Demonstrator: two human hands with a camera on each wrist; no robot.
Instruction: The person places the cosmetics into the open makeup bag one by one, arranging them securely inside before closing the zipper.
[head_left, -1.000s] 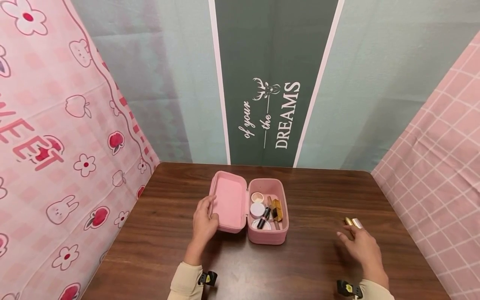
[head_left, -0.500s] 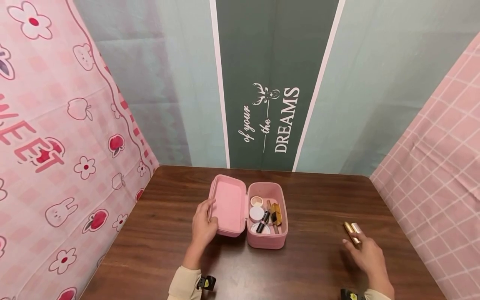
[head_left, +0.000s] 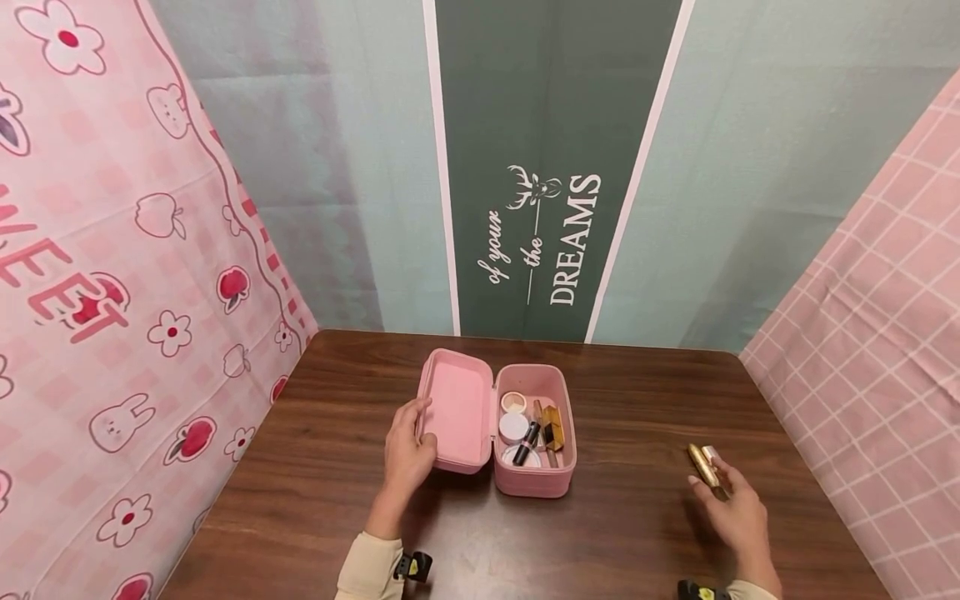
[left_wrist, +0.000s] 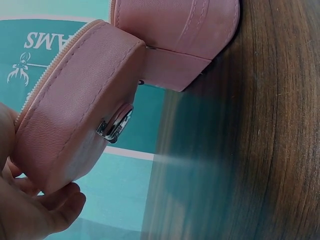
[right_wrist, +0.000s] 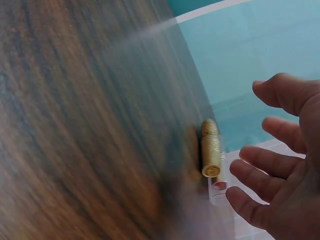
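Note:
A pink zippered makeup case (head_left: 534, 482) stands unlatched on the table, its lid (head_left: 459, 408) swung out to the left. My left hand (head_left: 408, 446) grips the lid's outer edge, thumb on the inner side; in the left wrist view the fingers (left_wrist: 65, 205) curl beneath the pink lid (left_wrist: 75, 100). Far to the right, a gold lipstick tube (head_left: 703, 467) lies beside a clear tube (head_left: 710, 453), partly hidden by my right hand (head_left: 738, 512). The right wrist view shows that hand (right_wrist: 285, 170) with fingers spread and nothing held, fingertips close to the gold tube (right_wrist: 211, 150) and clear tube (right_wrist: 218, 192).
Inside the case lie a black lipstick (head_left: 527, 443), a white round jar (head_left: 513, 427), a small round compact (head_left: 513, 403) and an amber-gold item (head_left: 552, 429). The brown wooden table (head_left: 630, 400) meets fabric-covered walls at the back and both sides.
My right hand has drawn back slightly toward me and to the right, so more of the gold lipstick tube shows. The left hand keeps its grip on the lid.

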